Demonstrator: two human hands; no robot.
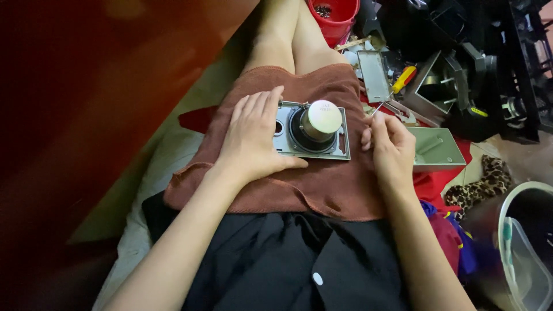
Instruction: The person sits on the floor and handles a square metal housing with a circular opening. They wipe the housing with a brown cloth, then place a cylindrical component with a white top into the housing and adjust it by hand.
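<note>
black shirt, hands steadying speaker panel

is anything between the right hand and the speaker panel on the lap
Nothing visible. The right hand sits just beside the speaker panel, with only a strip of brown cloth between them. The left hand rests on the panel's opposite end.

I read the speaker panel as brushed grey metal with a matt finish, its magnet cap smooth and pale with a slight sheen. It lies on a brown terry cloth, rough and matt. The screwdriver has a glossy yellow-and-red plastic handle; the bucket is glossy red plastic, the tray dull sheet metal.
</note>
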